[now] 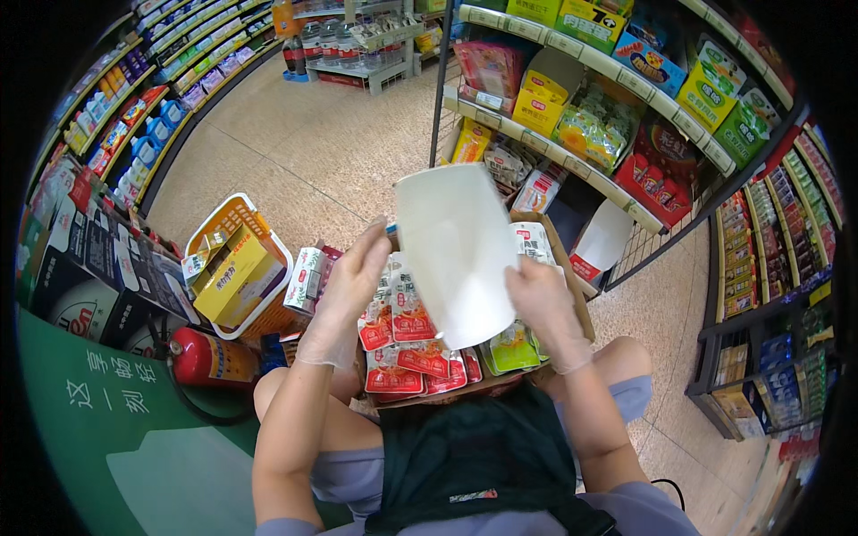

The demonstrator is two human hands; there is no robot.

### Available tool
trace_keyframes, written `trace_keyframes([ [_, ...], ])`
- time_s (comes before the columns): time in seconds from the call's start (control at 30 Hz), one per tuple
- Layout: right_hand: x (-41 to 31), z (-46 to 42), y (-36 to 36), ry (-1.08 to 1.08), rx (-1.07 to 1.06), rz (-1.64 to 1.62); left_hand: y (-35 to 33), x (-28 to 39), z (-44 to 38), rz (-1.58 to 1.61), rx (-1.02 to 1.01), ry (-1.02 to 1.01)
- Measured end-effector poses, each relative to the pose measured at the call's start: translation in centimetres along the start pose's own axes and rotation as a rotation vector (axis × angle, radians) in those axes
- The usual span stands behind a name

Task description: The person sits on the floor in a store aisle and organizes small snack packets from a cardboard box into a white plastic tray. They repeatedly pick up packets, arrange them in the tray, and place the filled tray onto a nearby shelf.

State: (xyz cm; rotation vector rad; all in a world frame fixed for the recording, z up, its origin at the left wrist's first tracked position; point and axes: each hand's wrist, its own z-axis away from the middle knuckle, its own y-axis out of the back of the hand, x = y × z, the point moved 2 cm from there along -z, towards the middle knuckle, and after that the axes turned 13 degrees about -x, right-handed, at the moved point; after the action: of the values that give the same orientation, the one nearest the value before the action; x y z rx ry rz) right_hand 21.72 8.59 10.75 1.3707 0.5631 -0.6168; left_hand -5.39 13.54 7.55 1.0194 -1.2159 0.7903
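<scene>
A white sheet of card or paperboard (456, 254), slightly curved and blurred, is upright over an open cardboard box (570, 288). My right hand (546, 301), in a thin clear glove, grips its right edge. Beside its left edge is my left hand (355, 288), also gloved, fingers extended and apart from the card as far as I can tell. Red-and-white snack pouches (394, 368) fill the box's left side, green ones (515, 348) lie at the lower right, and white ones (534, 242) at the upper right.
An orange basket (244, 204) holding a yellow carton (241, 278) stands left, near a red fire extinguisher (211, 358). A small white box (307, 278) sits beside my left hand. A wire-sided snack shelf (556, 144) rises ahead to the right. Stacked dark cartons (100, 281) line the left.
</scene>
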Motion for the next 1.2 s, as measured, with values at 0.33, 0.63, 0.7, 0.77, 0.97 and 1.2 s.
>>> trace_keyframes([
  [0.33,-5.3,-0.7,-7.4,0.126,-0.228,0.088,3.0,1.7,2.9,-0.638,0.097,0.346],
  [0.63,-1.8,-0.5,-5.5,-0.030,-0.166,-0.160,2.2,3.3,4.3,-1.040,0.526,-0.335],
  [0.7,0.3,-1.2,-4.1,-0.062,-0.041,-0.110,0.9,3.6,4.6,-0.952,0.463,-0.481],
  [0.77,4.1,-2.9,-3.3,-0.054,0.085,0.004,-1.1,4.5,4.6,-0.946,0.311,-0.612],
  [0.97,7.2,-4.7,-4.1,-0.109,0.102,0.232,-6.6,4.3,4.6,-0.759,0.009,-0.590],
  [1.2,6.2,-5.2,-6.8,-0.201,0.126,0.421,-11.3,3.3,4.3,-0.670,-0.112,-0.632],
])
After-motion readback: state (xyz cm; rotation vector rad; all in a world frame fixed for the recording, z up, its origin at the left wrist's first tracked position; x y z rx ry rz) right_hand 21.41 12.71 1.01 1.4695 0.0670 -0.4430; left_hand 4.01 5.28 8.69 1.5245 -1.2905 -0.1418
